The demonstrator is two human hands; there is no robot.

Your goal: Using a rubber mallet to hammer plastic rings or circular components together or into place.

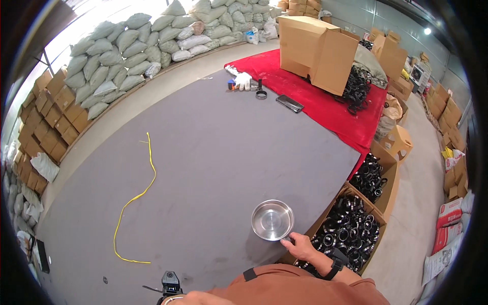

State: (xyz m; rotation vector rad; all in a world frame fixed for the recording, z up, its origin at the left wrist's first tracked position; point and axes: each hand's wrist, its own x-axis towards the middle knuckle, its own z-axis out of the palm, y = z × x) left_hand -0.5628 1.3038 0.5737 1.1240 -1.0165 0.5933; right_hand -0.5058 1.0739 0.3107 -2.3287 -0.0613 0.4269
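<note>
My right hand (303, 247), at the near right edge of the table, is closed round the short handle of a shiny metal saucepan (273, 219). The pan's open top faces up and its inside shows nothing in it. It casts a shadow on the grey tabletop (203, 152); whether it touches the surface I cannot tell. Of my left arm (198, 299) only a piece of skin shows at the lower edge, beside a black wrist-mounted device (171, 282). The fingers of that hand are out of the picture.
A yellow cord (154, 175) lies curved on the table. White gloves (243, 80), a black ring clamp (261, 94) and a phone (290, 103) lie at the far side. Right of me stand cartons of black clamps (351, 229). A large carton (310, 51) rests on red cloth (254, 60).
</note>
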